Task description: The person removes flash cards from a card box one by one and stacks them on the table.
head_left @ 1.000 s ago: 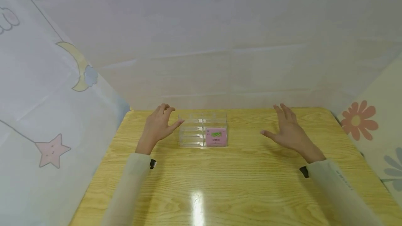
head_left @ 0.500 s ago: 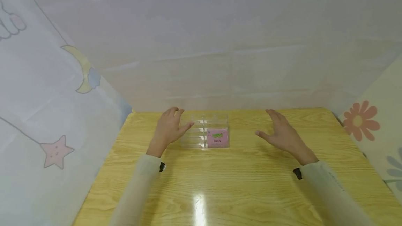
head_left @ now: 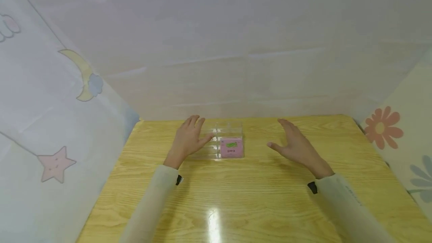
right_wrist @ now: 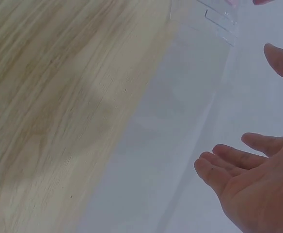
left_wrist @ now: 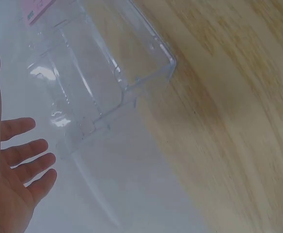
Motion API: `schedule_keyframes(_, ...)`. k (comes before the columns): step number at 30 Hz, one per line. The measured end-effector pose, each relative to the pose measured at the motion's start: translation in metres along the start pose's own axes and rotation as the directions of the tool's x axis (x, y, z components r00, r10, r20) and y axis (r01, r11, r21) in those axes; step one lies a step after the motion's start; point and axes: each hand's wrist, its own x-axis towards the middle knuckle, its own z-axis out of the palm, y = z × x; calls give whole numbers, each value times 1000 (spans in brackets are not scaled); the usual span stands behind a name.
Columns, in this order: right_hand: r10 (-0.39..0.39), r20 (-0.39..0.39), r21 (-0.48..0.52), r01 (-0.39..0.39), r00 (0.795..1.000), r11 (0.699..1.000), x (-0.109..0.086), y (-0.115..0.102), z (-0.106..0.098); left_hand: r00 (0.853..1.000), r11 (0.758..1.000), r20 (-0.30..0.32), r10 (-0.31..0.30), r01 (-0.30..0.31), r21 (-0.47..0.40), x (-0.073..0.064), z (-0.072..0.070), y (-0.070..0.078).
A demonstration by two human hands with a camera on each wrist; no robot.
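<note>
Toward the back of the wooden table stands a clear plastic tiered card holder point(head_left: 230, 130), split into two columns of slots. A pink card point(head_left: 231, 148) printed "pea" with a green pea pod sits in its front right slot. My left hand point(head_left: 189, 138), fingers spread, is at the holder's left side and covers part of it in the head view. The left wrist view shows a gap between the left fingers and the holder point(left_wrist: 90, 63). To the right of the holder, my right hand point(head_left: 298, 147) hovers with loosely spread fingers and holds nothing.
The wooden table point(head_left: 260, 198) meets a pale cloth wall point(head_left: 236, 66) just behind the holder. Side cloths carry a moon, a pink star point(head_left: 56, 164) and flowers. A dark band piece shows at each sleeve cuff.
My left hand has moved right to the holder's left side. My right hand has moved left, nearer to the holder. The holder and the pink card stay in place.
</note>
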Motion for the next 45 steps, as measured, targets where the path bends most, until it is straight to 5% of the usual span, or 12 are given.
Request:
schedule_keyframes(11, -13, 4, 15, 13, 1000, 1000, 5, -10, 7, 998, 1000, 58, -5, 6, -11, 5, 7, 10)
schedule_keyframes(31, -71, 33, 35, 70, 997, 997, 12, -26, 27, 998, 996, 57, 13, -18, 86, 4, 29, 24)
schedule_keyframes(45, -130, 21, 21, 130, 991, 991, 20, -44, 38, 997, 998, 83, -6, 0, 68, 2, 45, 30)
